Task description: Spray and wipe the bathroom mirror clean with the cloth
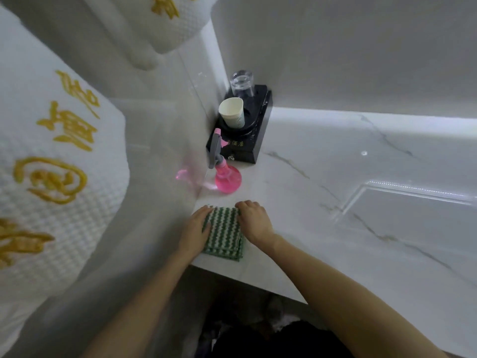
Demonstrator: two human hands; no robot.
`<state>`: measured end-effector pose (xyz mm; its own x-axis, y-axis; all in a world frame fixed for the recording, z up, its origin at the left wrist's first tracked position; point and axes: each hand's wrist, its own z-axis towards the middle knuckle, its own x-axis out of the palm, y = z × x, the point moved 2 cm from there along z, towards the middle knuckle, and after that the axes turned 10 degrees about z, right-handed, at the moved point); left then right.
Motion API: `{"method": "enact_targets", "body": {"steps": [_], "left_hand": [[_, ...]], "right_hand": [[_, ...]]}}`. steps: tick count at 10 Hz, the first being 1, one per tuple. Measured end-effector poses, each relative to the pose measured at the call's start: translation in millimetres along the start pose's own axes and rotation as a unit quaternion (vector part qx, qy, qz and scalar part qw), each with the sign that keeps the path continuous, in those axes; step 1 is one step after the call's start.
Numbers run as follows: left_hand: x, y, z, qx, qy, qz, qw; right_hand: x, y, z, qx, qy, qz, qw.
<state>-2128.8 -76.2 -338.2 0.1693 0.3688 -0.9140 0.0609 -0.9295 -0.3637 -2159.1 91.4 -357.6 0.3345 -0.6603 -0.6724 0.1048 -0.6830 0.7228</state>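
With our left hand (196,228) flat and right hand (254,220) curled on the folded cloth (224,232), we judge it soft, light, best pinched at the edge under our right fingertips.

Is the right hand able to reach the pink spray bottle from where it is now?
Probably yes. The right hand rests on the folded cloth, and the spray bottle stands just beyond it on the counter with nothing between them. It must let go of the cloth first.
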Motion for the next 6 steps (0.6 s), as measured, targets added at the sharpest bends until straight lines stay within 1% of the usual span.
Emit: {"method": "enact_targets", "body": {"steps": [2, 3, 4, 5, 6], "left_hand": [[13.4, 7.3, 1.1, 0.028, 0.026, 0.012, 0.999], [16.1, 9.3, 0.3, 0.024, 0.038, 0.016, 0.999], [15.1, 12.9, 0.7, 0.022, 0.044, 0.023, 0.999], [8.5, 5.7, 0.3, 0.013, 0.043, 0.022, 0.999], [3.6, -0.2, -2.0, -0.015, 0.023, 0.015, 1.000]], "right_hand": [[6.8, -4.7, 3.8, 0.011, -0.015, -0.027, 0.999], [2.1, -2.3, 4.8, 0.006, -0.005, -0.036, 0.999], [-0.6, -1.7, 5.7, -0.006, -0.013, -0.049, 0.999], [-14.1, -4.2, -5.0, 0.002, -0.004, -0.051, 0.999], [-33.5, -19.2, -19.2, 0.018, 0.000, -0.048, 0.999]]}}
